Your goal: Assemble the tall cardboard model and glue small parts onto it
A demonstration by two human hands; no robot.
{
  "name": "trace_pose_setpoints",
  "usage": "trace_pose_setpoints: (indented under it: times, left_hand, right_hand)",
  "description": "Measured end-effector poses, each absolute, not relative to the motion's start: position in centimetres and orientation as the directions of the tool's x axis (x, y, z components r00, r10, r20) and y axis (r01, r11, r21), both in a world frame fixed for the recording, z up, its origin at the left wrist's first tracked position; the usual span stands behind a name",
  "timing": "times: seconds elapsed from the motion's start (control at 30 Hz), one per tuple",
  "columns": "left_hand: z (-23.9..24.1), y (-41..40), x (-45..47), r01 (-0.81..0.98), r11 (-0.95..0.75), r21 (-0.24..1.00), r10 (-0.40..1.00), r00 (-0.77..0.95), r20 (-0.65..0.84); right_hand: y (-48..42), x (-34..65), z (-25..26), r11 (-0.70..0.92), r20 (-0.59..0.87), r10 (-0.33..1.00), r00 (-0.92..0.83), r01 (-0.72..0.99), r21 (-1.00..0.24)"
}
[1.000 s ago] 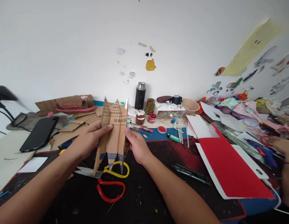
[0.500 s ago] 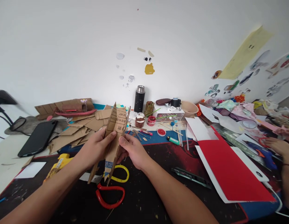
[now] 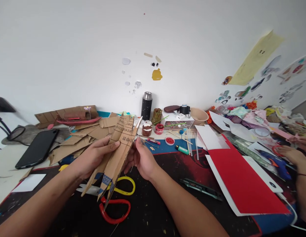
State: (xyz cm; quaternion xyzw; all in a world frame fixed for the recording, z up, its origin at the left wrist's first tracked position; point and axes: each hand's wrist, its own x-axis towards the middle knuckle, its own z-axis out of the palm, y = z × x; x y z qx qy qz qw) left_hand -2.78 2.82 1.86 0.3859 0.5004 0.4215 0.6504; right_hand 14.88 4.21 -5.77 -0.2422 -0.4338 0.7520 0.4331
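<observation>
A folded brown cardboard piece [image 3: 118, 149] with pointed strips and printed text is held up over the dark desk mat [image 3: 153, 210], tilted with its points toward the lower left. My left hand [image 3: 95, 157] grips its left side, thumb laid on the front. My right hand [image 3: 140, 159] holds its right edge from behind, fingers curled. Below the cardboard lie scissors, one with yellow handles [image 3: 127, 187], one with red handles [image 3: 115, 212].
Cardboard scraps [image 3: 76, 138] and a black phone [image 3: 37, 148] lie at the left. A flask [image 3: 146, 105], paint jars [image 3: 159, 128], a lighter [image 3: 182, 149] and sticks crowd the back. A red and white sheet [image 3: 242, 184] and a cutter [image 3: 201, 188] lie right. Another person's hands [image 3: 290, 154] work at far right.
The cardboard piece has been folded narrower and tilted from upright to slanting toward the lower left. Both hands stayed on it and shifted slightly down.
</observation>
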Motion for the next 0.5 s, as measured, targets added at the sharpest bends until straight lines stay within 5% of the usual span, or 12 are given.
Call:
trace_pose_setpoints:
  times: [0.5]
  left_hand:
    - [1.77, 2.48, -1.96, -0.113, 0.288, 0.951, 0.942, 0.215, -0.259]
  right_hand:
    - [4.24, 14.80, -5.88, -0.251, -0.005, 0.866, -0.499, -0.428, -0.868]
